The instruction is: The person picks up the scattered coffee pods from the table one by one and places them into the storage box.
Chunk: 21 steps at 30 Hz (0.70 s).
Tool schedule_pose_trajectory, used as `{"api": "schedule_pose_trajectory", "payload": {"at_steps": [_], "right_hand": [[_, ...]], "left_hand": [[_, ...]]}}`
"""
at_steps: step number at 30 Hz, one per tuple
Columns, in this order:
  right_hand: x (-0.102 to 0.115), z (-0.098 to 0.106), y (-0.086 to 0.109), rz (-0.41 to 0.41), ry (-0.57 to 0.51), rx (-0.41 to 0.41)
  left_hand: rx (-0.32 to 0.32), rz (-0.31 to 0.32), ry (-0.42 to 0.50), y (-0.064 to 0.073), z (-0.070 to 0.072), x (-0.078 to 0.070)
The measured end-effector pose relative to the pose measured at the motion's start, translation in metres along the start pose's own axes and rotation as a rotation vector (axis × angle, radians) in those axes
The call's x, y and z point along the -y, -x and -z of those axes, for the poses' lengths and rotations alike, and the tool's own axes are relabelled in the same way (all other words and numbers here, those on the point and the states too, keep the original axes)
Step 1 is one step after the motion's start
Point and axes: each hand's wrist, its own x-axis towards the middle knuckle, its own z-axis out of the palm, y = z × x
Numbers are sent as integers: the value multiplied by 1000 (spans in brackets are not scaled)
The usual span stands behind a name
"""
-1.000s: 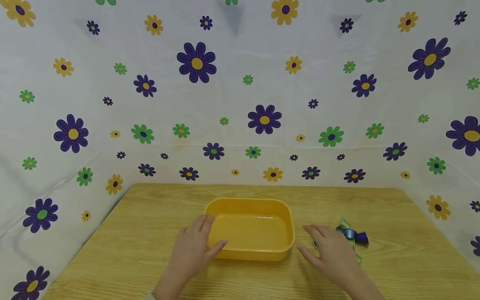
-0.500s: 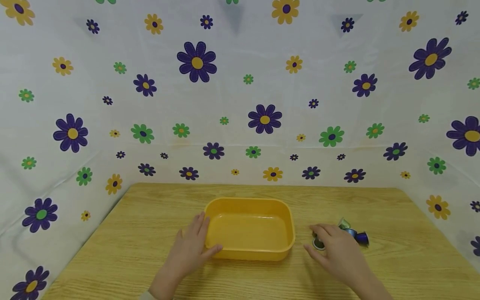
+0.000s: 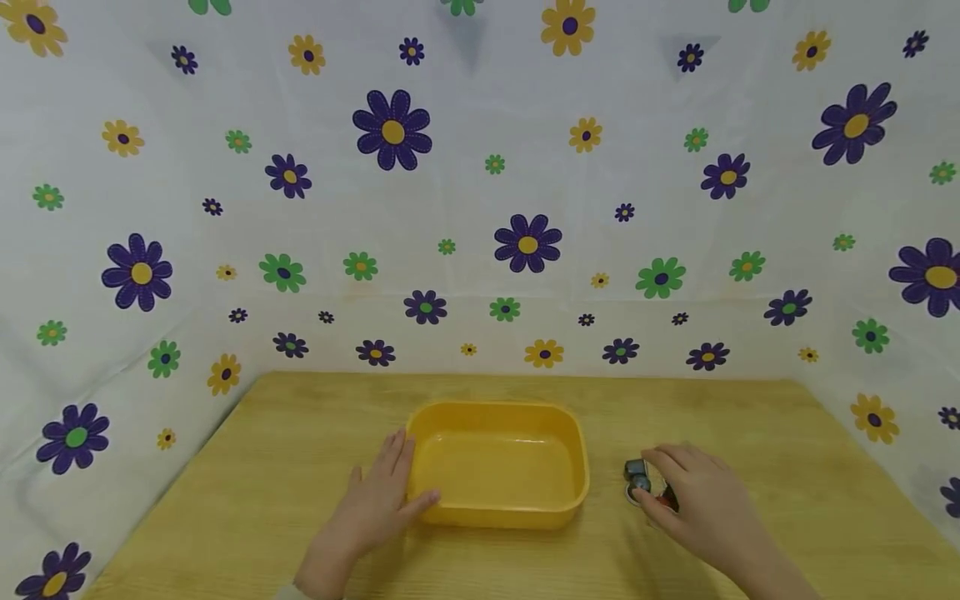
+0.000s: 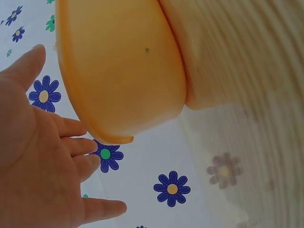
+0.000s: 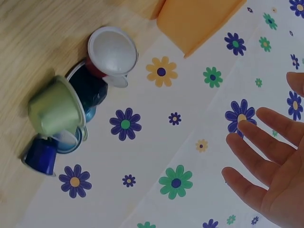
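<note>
A yellow plastic tub (image 3: 498, 517) stands on the table with nothing in it. My left hand (image 3: 367, 508) is at its left rim, fingers straight and thumb apart; in the left wrist view the fingertips are right at the rim of the tub (image 4: 123, 61). My right hand (image 3: 708, 508) hovers over a small heap of coffee capsules (image 3: 636, 470), hiding part of it. The right wrist view shows a light green capsule (image 5: 54, 107), a dark blue capsule (image 5: 40, 154), a dark green capsule (image 5: 88, 85) and a red one with a pale lid (image 5: 112, 50). The right fingers (image 5: 261, 161) are spread, holding nothing.
The wood-grain table (image 3: 315, 417) extends around the tub and capsules. A white flower-print sheet (image 3: 450, 200) hangs behind the table and along both sides. The tub lies left of the capsules, with a short gap between them.
My right hand has moved right, over the capsules, uncovering those at the heap's left and covering those at its right. My left hand has shifted slightly left along the tub's rim.
</note>
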Motion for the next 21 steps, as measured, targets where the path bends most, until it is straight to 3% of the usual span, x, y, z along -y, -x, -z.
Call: {"api": "schedule_pose_trajectory", "payload": {"at_steps": [3,9,14,21], "right_hand": [[-4,2,1,25,-9,-11],[-15,5,7,14,-18,-42],[-24,2,12,20,-16,-61],[-40,1,11,-11,-42,-57]], "left_hand": [[11,13,10,4,-2,3],[15,-24,34,5,0,2],[57,5,36,8,0,3],[34,-1,27,8,1,4]]}}
